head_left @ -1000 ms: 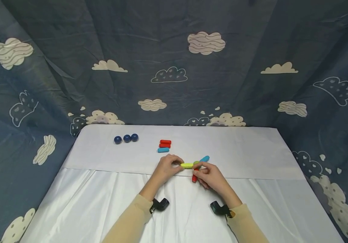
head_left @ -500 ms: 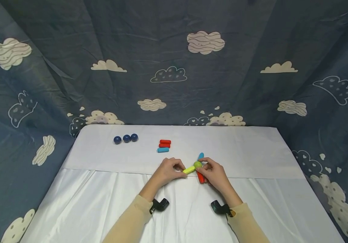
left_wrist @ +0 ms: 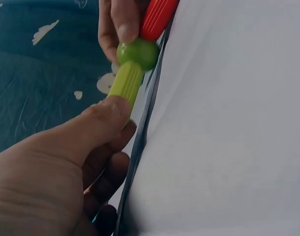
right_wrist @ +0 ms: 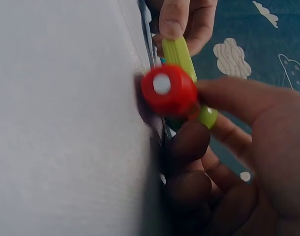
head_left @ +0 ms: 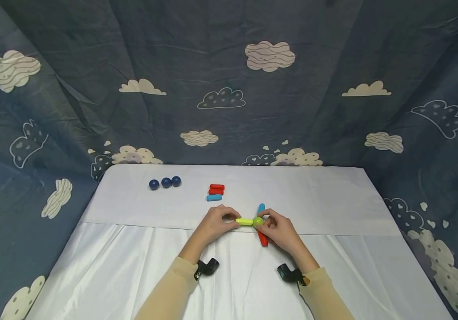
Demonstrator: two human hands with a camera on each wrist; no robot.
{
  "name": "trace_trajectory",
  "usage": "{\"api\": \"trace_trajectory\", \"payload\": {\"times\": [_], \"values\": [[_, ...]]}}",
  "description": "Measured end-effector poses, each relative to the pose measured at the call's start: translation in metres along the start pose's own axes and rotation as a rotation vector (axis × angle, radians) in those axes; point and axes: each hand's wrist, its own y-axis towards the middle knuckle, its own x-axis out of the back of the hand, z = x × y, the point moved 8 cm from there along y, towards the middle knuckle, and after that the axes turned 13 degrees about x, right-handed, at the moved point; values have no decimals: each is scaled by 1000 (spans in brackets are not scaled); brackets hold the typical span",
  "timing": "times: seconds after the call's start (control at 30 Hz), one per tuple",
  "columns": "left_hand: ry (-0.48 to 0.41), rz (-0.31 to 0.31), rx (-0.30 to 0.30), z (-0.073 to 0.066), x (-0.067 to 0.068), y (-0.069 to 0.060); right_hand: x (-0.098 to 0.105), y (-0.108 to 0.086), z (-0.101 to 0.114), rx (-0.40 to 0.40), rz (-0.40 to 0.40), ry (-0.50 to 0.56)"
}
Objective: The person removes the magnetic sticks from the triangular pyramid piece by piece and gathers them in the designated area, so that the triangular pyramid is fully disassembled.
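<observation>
A green ball point(head_left: 258, 222) joins a yellow-green stick point(head_left: 244, 222), a blue stick point(head_left: 261, 208) and a red stick point(head_left: 262, 238). My left hand point(head_left: 216, 226) pinches the far end of the yellow-green stick point(left_wrist: 126, 83) between thumb and fingers. On the other side my right hand point(head_left: 279, 229) grips the green ball point(left_wrist: 138, 53) with its fingertips. The red stick point(right_wrist: 168, 89) points at the right wrist camera, its end showing a white spot. Part of the ball is hidden by the right fingers.
Three dark blue balls point(head_left: 166, 182) lie at the back left of the white table point(head_left: 312, 195). Two red sticks point(head_left: 216, 191) and a blue stick point(head_left: 214, 198) lie behind my left hand. A dark cloud-patterned cloth point(head_left: 225, 124) surrounds the table.
The joined piece has turned in my hands: the blue stick has swung leftward to point away, the red one slightly right. Both hands keep their holds, with small shifts.
</observation>
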Motion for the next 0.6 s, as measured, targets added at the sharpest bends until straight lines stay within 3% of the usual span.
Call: {"api": "trace_trajectory", "payload": {"times": [0.33,0.6], "values": [[-31,22,26,7,4,1,-5,-1,10,56,85,-46],[-50,41,25,8,4,1,-5,-2,11,68,86,-38]]}}
